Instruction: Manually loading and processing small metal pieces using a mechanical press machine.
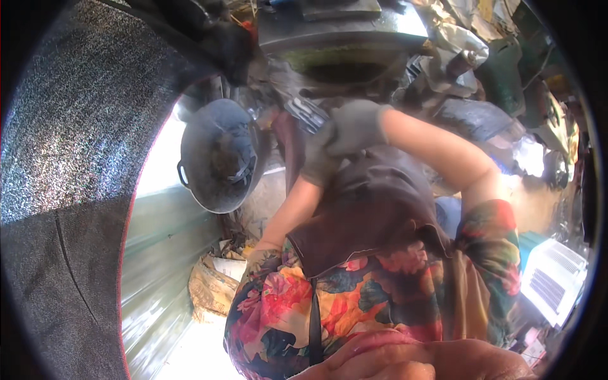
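Note:
Both my hands wear dark grey gloves and meet in front of my brown apron. A small bundle of narrow grey metal strips sticks out from between them toward the upper left. My left hand is closed around the lower end of the strips. From the right, my right hand is bent over against the left one, its fingers closed at the same end. Motion blur and the gloves hide the fingertips and the gripped ends of the strips.
Left of my hands stands a deep dark tub with a side handle and loose scraps inside. A dark machine fills the far side. Crumpled sacks lie at lower left; a white plastic crate sits at right. Black sheeting covers the left.

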`<move>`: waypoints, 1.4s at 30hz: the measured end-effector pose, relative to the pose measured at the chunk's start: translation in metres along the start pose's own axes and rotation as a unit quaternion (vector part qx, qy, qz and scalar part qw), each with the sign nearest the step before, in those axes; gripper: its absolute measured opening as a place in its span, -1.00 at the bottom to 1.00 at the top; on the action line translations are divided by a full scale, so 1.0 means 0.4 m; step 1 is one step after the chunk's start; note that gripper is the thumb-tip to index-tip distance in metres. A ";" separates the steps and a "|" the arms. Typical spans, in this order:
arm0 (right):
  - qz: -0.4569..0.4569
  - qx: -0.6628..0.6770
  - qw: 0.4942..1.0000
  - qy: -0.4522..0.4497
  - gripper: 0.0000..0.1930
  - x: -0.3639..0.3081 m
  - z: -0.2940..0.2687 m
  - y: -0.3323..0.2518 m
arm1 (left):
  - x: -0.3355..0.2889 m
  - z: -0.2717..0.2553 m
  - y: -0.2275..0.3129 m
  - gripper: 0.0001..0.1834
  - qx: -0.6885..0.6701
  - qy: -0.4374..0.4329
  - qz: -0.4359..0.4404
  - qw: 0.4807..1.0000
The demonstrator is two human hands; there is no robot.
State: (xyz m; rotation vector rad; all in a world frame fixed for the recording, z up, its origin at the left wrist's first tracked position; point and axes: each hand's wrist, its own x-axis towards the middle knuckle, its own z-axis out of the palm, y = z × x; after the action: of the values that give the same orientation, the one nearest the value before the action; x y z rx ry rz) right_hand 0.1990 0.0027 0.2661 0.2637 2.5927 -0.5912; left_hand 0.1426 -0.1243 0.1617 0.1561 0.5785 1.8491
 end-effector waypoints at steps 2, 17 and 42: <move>-0.013 -0.018 0.998 -0.063 -0.43 0.015 -0.034 -0.011 | 0.005 -0.004 0.023 -0.57 -0.111 -0.092 -0.068 0.987; -0.071 0.460 0.823 0.327 -0.53 0.305 0.038 0.167 | 0.267 -0.068 0.162 -0.66 -0.163 0.047 0.021 0.985; -0.260 0.562 0.641 0.453 -0.56 0.663 -0.226 0.290 | 0.742 -0.073 0.441 -0.48 0.541 0.001 0.403 0.738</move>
State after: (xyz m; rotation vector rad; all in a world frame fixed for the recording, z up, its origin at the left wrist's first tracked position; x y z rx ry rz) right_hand -0.0361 0.1680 0.1694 0.1882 2.6261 -2.9317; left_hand -0.1246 0.0962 0.1662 1.3677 1.7533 2.0360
